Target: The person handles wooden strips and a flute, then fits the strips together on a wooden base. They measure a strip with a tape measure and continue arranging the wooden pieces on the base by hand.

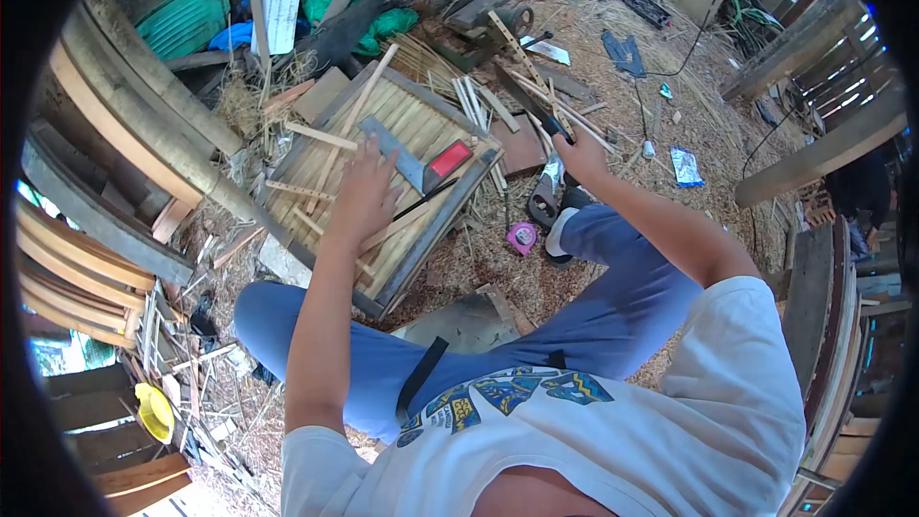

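Observation:
My left hand [364,193] is palm down over a slatted wooden panel [388,101] with a grey frame, its fingers spread. Its fingertips overlap the upper end of a try square with a grey blade [400,155] and a red stock [448,159]. A thin dark stick [428,196] and several narrow wood strips [321,135] lie on the panel around this hand. To the right, beyond the panel's edge, my right hand [581,159] is closed around the black handle of a long dark-bladed tool [532,101], its blade pointing away to the upper left.
A pink tape measure [522,237] rests on the shavings-covered floor by my foot. Loose strips [476,103] lie beyond the panel. Curved wooden pieces [81,273] stand at the left, a yellow container [154,413] below them. A cable [713,33] crosses the floor at the right.

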Demonstrator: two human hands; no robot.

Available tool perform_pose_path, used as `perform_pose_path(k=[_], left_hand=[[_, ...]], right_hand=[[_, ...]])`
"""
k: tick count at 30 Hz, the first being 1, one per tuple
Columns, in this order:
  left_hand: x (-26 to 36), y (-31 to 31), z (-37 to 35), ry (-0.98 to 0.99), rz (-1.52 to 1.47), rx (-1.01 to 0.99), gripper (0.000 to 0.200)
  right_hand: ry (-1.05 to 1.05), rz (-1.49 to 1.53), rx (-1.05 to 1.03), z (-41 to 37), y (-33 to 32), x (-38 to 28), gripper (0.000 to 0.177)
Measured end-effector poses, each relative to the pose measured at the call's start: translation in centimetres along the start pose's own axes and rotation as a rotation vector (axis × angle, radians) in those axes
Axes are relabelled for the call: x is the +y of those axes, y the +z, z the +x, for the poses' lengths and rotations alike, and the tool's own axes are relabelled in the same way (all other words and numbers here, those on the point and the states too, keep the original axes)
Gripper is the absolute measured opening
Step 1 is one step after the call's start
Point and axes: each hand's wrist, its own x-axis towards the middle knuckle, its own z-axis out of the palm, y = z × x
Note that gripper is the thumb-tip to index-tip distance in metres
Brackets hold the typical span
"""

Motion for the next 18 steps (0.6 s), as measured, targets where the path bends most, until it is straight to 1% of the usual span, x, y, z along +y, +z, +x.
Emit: perform_pose_path(k=[2,3,4,5,7,8,11,12,15,16,17,18], left_hand=[[-0.1,1.5,1.4,0.126,0.017,0.01,0.063],[0.3,1.2,1.9,0.161,0.004,-0.021,0.062],[1.1,0.4,2.4,0.196,-0.01,-0.054,0.06],[1.9,-0.1,2.9,0.228,-0.025,-0.085,0.059],[3.2,0.2,3.6,0.268,-0.074,-0.041,0.056],[3.7,0.4,3.9,0.279,-0.095,-0.021,0.055],[5.4,1.3,5.2,0.285,-0.15,-0.001,0.054],[5.8,1.7,5.3,0.25,-0.138,0.017,0.052],[7.0,2.4,6.3,0.136,-0.061,0.08,0.049],[7.7,2.3,6.6,0.086,-0.022,0.1,0.047],[8.0,2.3,6.9,0.041,0.015,0.12,0.046],[7.6,2.6,7.2,0.044,0.006,0.122,0.047]], right_hand=[[0.14,-0.089,-0.152,2.6,-2.8,0.7,0.064],[0.214,-0.132,-0.231,4.0,-4.2,1.5,0.065],[0.174,-0.165,-0.152,5.2,-4.8,2.9,0.062],[0.151,-0.223,-0.182,6.5,-5.7,4.5,0.063],[0.091,-0.338,-0.255,8.2,-8.5,5.1,0.067],[0.068,-0.343,-0.281,8.5,-9.4,5.2,0.061],[-0.132,-0.384,-0.092,11.1,-7.2,10.8,0.053],[-0.212,-0.34,-0.035,12.2,-5.7,13.2,0.047],[-0.168,-0.22,0.004,13.7,-2.9,15.9,0.046],[-0.095,-0.21,-0.051,14.0,-2.0,16.3,0.044],[-0.11,-0.18,-0.028,14.0,-0.8,16.8,0.043],[-0.119,-0.152,0.001,14.0,0.6,17.5,0.043]])
